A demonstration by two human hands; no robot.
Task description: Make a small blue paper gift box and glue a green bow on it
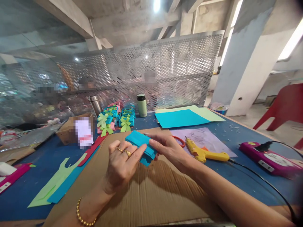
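Observation:
A folded piece of blue felt or paper is held up between both hands over a brown cardboard sheet. My left hand, with rings on two fingers, is closed on its near left side, the index finger pressing along the fold. At the right end, my right hand pinches it, thumb on top; its other fingers are partly hidden beneath. A small blue flap hangs below the folded piece. Just right of the hands lies a yellow glue gun on a purple sheet.
Blue and pale green sheets lie at the back. Decorated blue-green pieces, a green bottle and a steel flask stand behind. Green offcuts lie left. A magenta power strip with a cable sits right.

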